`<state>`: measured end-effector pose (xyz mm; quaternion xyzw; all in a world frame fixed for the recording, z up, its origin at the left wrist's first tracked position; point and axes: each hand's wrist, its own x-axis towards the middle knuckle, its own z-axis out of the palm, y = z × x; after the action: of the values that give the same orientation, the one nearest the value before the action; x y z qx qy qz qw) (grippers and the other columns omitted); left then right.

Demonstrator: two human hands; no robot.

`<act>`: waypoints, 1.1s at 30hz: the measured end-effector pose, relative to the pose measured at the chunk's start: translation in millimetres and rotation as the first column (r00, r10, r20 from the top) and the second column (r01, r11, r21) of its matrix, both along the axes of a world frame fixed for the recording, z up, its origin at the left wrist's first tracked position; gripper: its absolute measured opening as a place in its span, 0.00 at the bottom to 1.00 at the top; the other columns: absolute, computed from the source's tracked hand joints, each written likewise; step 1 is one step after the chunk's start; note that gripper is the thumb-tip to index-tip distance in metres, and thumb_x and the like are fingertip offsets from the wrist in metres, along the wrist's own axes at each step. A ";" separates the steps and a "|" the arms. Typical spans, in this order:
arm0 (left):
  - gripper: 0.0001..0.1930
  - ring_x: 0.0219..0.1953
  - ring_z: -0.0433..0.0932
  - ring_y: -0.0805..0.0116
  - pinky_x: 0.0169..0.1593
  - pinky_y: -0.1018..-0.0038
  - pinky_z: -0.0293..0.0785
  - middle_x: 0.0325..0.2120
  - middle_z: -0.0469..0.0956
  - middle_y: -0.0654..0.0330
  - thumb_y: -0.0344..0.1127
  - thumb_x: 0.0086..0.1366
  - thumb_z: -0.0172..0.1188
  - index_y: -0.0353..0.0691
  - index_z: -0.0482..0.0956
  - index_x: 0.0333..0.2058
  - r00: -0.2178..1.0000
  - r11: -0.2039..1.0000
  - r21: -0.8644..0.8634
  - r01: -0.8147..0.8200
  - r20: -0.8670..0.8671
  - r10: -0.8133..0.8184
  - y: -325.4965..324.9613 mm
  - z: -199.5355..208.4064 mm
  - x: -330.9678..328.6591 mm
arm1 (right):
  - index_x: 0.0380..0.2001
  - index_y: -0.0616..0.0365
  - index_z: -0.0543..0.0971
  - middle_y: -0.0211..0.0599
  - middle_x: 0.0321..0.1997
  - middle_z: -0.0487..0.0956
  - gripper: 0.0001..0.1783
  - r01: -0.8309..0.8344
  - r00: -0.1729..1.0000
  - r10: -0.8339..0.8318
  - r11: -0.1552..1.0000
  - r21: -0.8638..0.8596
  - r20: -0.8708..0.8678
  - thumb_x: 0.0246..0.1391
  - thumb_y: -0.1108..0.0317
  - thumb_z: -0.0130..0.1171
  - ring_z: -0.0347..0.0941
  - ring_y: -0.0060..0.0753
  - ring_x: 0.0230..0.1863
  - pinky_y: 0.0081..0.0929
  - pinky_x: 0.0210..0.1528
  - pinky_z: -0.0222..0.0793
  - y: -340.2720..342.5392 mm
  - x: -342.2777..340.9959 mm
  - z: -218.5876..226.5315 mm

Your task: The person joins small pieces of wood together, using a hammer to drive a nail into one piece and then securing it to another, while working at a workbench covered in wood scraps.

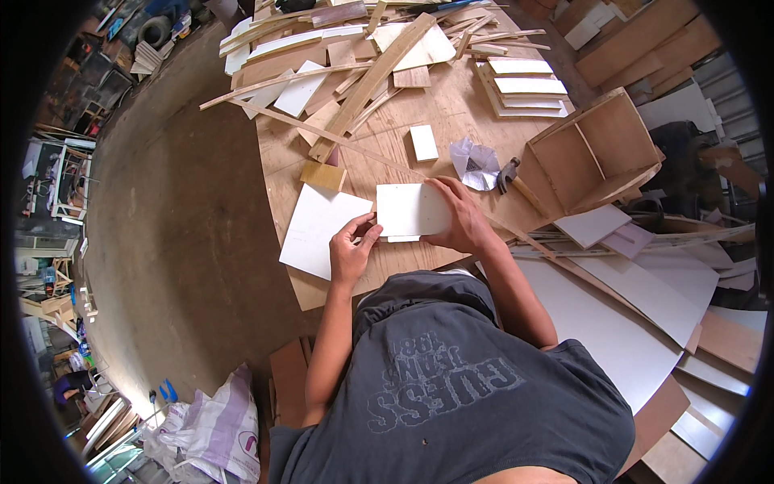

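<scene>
Between my two hands is a small white square board, over the near edge of the plywood bench. A second white edge shows just below it; whether the two are joined I cannot tell. My left hand pinches the board's left side with thumb and fingers. Around its right side wraps my right hand, which hides that edge. A larger white panel lies flat beside my left hand, touching a yellowish wood block. Beyond my right hand are a clear plastic bag and a claw hammer.
An open wooden box sits at the bench's right edge. Farther off lie a small white block, stacked white boards and a heap of wood strips. Large white sheets lean at right; a sack stands at lower left.
</scene>
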<state>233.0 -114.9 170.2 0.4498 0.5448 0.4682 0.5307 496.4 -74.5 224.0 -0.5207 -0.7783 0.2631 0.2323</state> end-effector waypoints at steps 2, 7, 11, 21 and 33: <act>0.18 0.37 0.83 0.75 0.42 0.75 0.82 0.36 0.87 0.58 0.34 0.69 0.71 0.30 0.84 0.53 0.998 1.000 0.019 -0.013 -0.068 0.014 0.7 -0.4 0.9 | 0.71 0.56 0.67 0.50 0.70 0.69 0.61 -0.007 1.000 0.007 1.000 -0.005 0.005 0.29 0.59 0.85 0.66 0.56 0.71 0.46 0.73 0.65 1.2 0.1 -0.3; 0.17 0.38 0.83 0.75 0.43 0.75 0.82 0.37 0.86 0.59 0.32 0.68 0.71 0.30 0.84 0.52 0.999 1.000 -0.023 -0.019 -0.032 0.019 0.5 2.4 2.3 | 0.71 0.59 0.67 0.53 0.71 0.69 0.60 -0.017 0.999 0.018 0.999 -0.033 0.028 0.31 0.60 0.84 0.64 0.58 0.72 0.46 0.74 0.64 1.5 1.6 -0.1; 0.17 0.39 0.82 0.74 0.44 0.74 0.81 0.37 0.86 0.59 0.32 0.69 0.70 0.30 0.84 0.53 1.000 0.997 -0.070 -0.019 0.018 0.021 1.9 8.9 2.4 | 0.70 0.58 0.67 0.53 0.71 0.69 0.59 -0.050 0.999 0.050 0.999 0.005 -0.009 0.32 0.60 0.83 0.65 0.58 0.72 0.47 0.74 0.64 3.4 4.6 -2.9; 0.14 0.42 0.82 0.71 0.48 0.71 0.80 0.41 0.84 0.58 0.36 0.73 0.64 0.33 0.85 0.51 0.953 0.952 0.240 -0.191 -0.186 0.239 4.4 37.8 21.6 | 0.69 0.57 0.67 0.52 0.70 0.68 0.58 0.138 0.988 -0.136 0.990 0.018 -0.072 0.33 0.60 0.85 0.64 0.58 0.71 0.48 0.74 0.63 9.7 26.1 -17.9; 0.13 0.46 0.82 0.66 0.52 0.68 0.78 0.43 0.83 0.56 0.33 0.73 0.62 0.33 0.85 0.50 0.938 0.942 0.225 -0.248 -0.188 0.291 -2.0 10.4 39.9 | 0.73 0.60 0.64 0.51 0.73 0.67 0.60 0.025 0.987 -0.007 0.994 -0.107 0.163 0.37 0.53 0.82 0.59 0.55 0.76 0.45 0.78 0.57 -14.5 35.8 -139.7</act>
<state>272.9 -116.9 180.7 0.4698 0.6073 0.5362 0.3507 532.1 -89.1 84.3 -0.5585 -0.7750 0.2596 0.1414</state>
